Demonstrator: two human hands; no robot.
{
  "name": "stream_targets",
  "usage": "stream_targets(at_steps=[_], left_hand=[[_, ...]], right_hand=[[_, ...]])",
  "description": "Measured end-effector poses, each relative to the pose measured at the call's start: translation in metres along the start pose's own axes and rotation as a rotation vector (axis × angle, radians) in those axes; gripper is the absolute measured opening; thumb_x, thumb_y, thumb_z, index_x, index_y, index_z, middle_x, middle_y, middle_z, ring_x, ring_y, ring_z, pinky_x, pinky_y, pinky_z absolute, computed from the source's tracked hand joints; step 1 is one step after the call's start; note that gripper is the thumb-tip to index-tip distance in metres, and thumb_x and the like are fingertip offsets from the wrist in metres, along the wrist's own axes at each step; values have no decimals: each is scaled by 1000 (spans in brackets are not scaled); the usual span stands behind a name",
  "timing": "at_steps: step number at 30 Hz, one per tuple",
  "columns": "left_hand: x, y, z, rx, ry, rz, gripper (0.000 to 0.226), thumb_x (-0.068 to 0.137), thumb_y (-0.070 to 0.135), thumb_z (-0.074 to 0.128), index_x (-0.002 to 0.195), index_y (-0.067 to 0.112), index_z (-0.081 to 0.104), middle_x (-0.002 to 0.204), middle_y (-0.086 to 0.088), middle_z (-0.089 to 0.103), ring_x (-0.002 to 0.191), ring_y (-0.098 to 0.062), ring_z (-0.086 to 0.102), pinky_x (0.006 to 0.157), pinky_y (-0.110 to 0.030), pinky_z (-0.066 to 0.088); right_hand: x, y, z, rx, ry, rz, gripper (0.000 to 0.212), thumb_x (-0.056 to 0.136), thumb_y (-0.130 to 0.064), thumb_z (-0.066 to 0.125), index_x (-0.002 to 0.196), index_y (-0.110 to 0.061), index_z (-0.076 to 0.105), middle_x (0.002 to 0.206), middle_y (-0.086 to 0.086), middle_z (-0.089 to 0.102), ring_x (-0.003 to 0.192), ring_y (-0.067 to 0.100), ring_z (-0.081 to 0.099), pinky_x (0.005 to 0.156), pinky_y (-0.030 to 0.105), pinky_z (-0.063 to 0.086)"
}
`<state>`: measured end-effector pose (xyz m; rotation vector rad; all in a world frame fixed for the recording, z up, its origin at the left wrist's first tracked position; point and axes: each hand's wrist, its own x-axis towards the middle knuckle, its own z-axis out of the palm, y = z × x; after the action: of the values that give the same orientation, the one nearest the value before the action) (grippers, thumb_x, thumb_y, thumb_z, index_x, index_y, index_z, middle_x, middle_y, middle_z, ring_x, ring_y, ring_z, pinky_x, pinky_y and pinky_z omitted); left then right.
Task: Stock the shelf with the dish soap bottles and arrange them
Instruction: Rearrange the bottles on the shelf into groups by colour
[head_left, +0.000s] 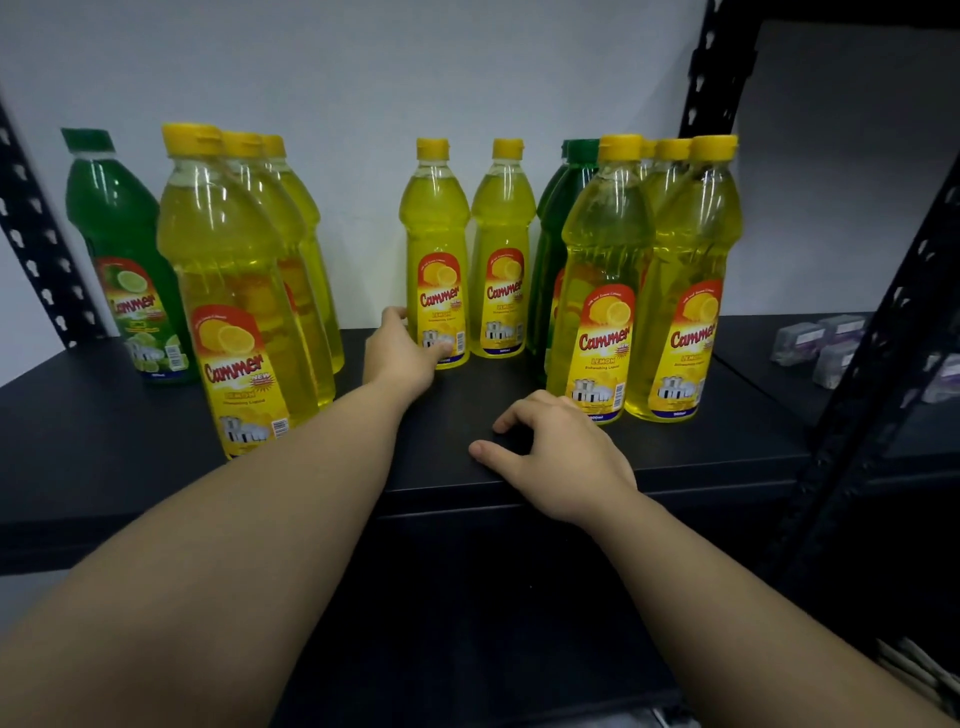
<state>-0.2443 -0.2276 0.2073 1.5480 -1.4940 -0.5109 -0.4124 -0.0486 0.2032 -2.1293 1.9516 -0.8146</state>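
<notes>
At the middle of the frame, 2 yellow bottles stand upright side by side at the back of the black shelf (701, 441): bottle A (434, 249) on the left and bottle B (502, 249) just beside it on the right. Both are clear plastic with yellow caps, filled nearly to the neck with yellow liquid. Their red and yellow labels read "Cammer" and "LEMON", with a lemon picture above and a barcode at the lower right.

At left of frame stands a row of 3 bigger-looking yellow bottles, the front one (234, 291) labelled "Cammer", "NEW". A green bottle (122, 249) with a green cap holds green liquid at upper left; its label shows a lime and "Cammer".

At right of frame, 2 front yellow bottles (602, 280) carry "Cammer", "LEMON" and "Dishwashing Liquid"; more yellow caps and a green-capped bottle (558, 218) show behind them.

The left hand (402, 348) grasps the base of bottle A, thumb behind it and fingers across the lower label. The right hand (553, 457) rests on the shelf front with fingers loosely curled, holding nothing.

Small clear packs (810, 343) lie at far right on the next shelf.
</notes>
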Motion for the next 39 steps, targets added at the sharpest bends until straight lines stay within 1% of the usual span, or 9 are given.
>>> stream_targets(at_steps=[6,10,13,15,20,27,29,33,39], left_hand=[[12,3,1,37,56,-42,70,87,37,85,143,17,48,136,-10,65,127,-31,62,94,-42,51],[8,4,3,69,183,26,47,85,30,88,106,20,47,114,-6,62,107,-28,65,77,-37,50],[2,4,12,82,86,179,32,88,29,83,99,25,53,94,3,64,89,-18,65,72,-33,49],[-1,7,16,74,-5,226,35,87,36,84,108,24,58,91,8,64,88,-14,64,75,-30,49],[5,12,24,65,-169,204,71,87,46,83,144,14,56,126,-3,69,119,-23,66,99,-37,54],[19,19,36,87,-281,158,103,87,50,82,164,9,25,165,-13,40,151,-31,40,120,-49,40],[25,21,40,21,-292,146,107,86,48,84,166,13,22,167,-10,38,152,-29,39,121,-51,38],[32,20,48,-86,-330,182,86,86,42,85,156,17,44,149,-6,60,136,-25,57,113,-50,48],[26,12,37,-81,-377,211,80,89,42,81,154,14,43,150,-7,59,137,-24,56,113,-49,48]], right_hand=[[1,1,1,-21,-13,-18,45,87,-74,58,113,-37,65,115,-18,53,114,6,46,88,37,50],[2,1,3,-30,-8,-19,45,87,-74,57,113,-38,64,115,-18,53,114,7,46,86,36,50],[1,0,4,-37,6,-25,45,87,-74,57,112,-38,64,115,-18,53,113,7,47,85,36,50],[1,0,5,-42,7,-23,45,87,-75,56,113,-39,64,115,-18,53,112,6,47,83,35,49],[3,1,5,-49,4,-28,45,87,-75,56,114,-39,64,114,-18,52,110,6,47,81,33,48],[3,2,5,-49,3,-26,46,87,-76,56,115,-39,63,115,-19,52,110,5,47,83,34,50],[4,3,6,-54,12,-24,46,87,-77,55,114,-40,63,115,-19,51,110,5,47,82,35,50],[5,5,8,-59,22,-35,47,86,-78,54,112,-40,63,112,-20,51,108,5,46,80,33,49],[5,3,9,-65,36,-39,46,86,-78,54,111,-40,63,110,-20,50,107,5,46,80,34,49]])
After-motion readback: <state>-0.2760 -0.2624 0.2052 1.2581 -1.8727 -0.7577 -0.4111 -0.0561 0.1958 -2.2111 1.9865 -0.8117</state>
